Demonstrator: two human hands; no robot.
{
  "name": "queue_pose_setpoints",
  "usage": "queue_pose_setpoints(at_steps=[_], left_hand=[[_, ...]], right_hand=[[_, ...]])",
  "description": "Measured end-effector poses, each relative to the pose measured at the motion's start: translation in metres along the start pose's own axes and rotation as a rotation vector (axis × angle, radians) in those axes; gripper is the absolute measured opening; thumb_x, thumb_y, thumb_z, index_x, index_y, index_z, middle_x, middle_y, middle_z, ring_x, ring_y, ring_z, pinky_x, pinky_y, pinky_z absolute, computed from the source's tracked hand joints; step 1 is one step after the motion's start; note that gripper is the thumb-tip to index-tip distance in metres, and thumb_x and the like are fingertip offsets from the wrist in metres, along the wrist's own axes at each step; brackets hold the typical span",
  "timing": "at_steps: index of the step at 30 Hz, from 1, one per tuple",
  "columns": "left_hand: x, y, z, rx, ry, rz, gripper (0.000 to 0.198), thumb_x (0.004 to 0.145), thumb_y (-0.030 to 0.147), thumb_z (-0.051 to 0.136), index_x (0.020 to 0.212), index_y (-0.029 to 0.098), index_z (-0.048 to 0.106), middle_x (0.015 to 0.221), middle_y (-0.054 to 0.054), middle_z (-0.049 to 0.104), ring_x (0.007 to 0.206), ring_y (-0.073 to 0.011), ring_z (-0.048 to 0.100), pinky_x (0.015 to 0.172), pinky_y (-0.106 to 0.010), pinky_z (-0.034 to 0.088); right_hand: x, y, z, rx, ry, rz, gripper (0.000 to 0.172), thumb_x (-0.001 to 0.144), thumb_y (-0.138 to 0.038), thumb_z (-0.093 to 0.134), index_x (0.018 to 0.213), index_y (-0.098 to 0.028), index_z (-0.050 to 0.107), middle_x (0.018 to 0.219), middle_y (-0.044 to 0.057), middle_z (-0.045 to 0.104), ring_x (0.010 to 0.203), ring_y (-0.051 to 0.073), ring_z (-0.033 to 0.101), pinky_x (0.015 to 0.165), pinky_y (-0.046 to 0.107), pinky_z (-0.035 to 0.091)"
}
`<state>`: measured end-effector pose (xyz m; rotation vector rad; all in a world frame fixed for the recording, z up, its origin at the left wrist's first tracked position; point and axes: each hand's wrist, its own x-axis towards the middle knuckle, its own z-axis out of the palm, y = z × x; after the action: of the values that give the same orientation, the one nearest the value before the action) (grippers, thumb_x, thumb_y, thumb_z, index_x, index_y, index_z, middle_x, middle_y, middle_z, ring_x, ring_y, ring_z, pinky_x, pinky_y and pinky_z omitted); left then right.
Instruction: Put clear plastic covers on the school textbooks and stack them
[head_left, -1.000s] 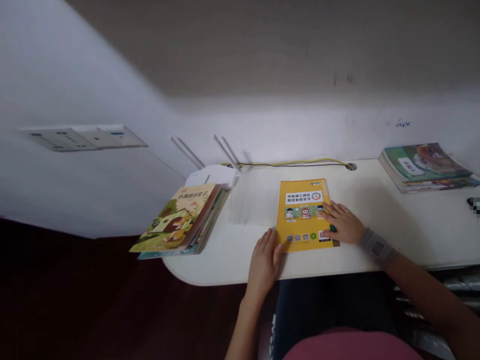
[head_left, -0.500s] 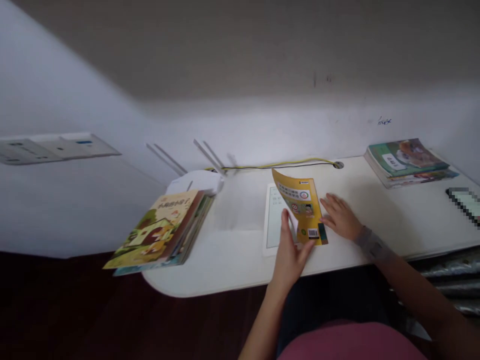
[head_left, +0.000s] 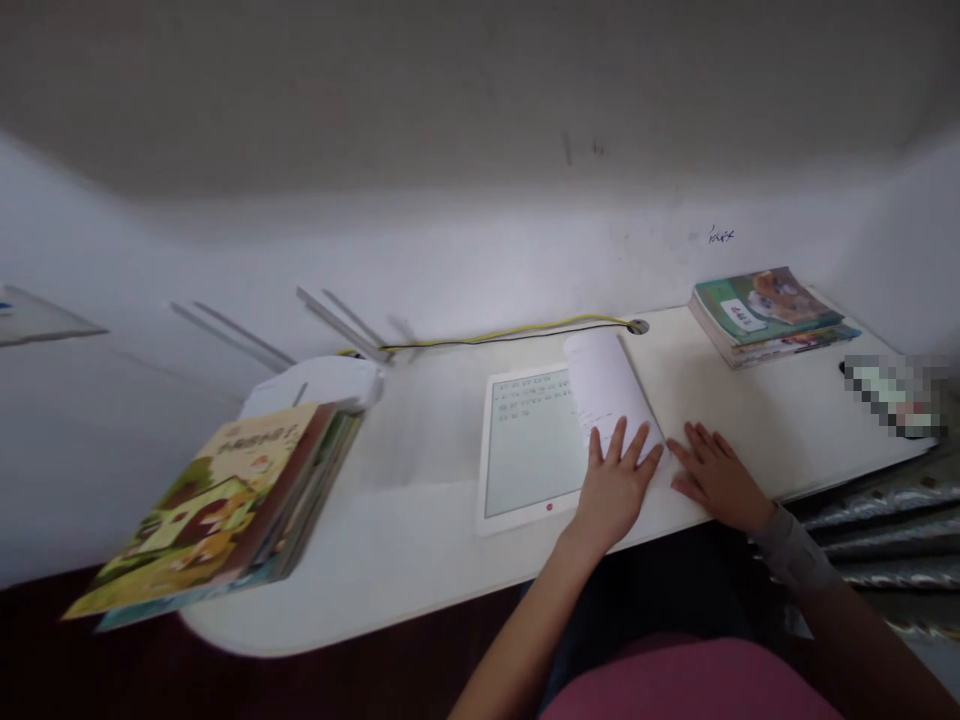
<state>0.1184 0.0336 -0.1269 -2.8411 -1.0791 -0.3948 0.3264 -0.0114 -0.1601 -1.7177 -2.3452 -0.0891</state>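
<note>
Booklet (head_left: 607, 385) is pressed onto tablet (head_left: 529, 450) by spread left hand (head_left: 615, 490); right hand (head_left: 716, 478) is laid open just beside.

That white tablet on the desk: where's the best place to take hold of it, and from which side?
Probably its bare left edge, with a hand coming from the left. The white tablet is thin and lies flat, so an edge offers the easiest pinch. The booklet overlaps its right side, and the left hand sits at its lower right corner.
</note>
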Motion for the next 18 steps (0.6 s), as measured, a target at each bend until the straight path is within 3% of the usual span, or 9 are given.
queue_pose_setpoints(at_steps=[6,11,18], left_hand=[[0.007,0.007,0.007,0.021,-0.014,0.041,0.043,0.091,0.024,0.042,0.134,0.029,0.045,0.147,-0.006,0.034,0.138,-0.0350,0.020,0.105,-0.066,0.020],[0.011,0.011,0.012,0.015,-0.041,0.051,0.042,0.091,0.026,0.041,0.132,0.026,0.048,0.147,-0.007,0.035,0.137,-0.0358,0.021,0.105,-0.066,0.019],[0.010,0.010,0.014,-0.024,-0.051,0.060,0.045,0.089,0.022,0.043,0.134,0.029,0.045,0.147,-0.006,0.035,0.139,-0.0331,0.017,0.107,-0.065,0.017]], right_hand=[[-0.002,0.018,0.001,0.066,-0.011,-0.080,0.054,0.092,-0.043,0.042,0.137,-0.014,0.041,0.144,0.019,0.036,0.136,0.027,0.029,0.104,0.046,0.035],[-0.004,0.015,-0.003,0.018,0.035,0.031,0.051,0.090,-0.044,0.046,0.133,-0.017,0.047,0.145,0.021,0.033,0.135,0.033,0.029,0.103,0.052,0.034],[-0.003,0.014,-0.005,0.020,0.031,0.013,0.048,0.094,-0.041,0.037,0.132,-0.013,0.048,0.142,0.021,0.038,0.134,0.030,0.031,0.104,0.049,0.034]])
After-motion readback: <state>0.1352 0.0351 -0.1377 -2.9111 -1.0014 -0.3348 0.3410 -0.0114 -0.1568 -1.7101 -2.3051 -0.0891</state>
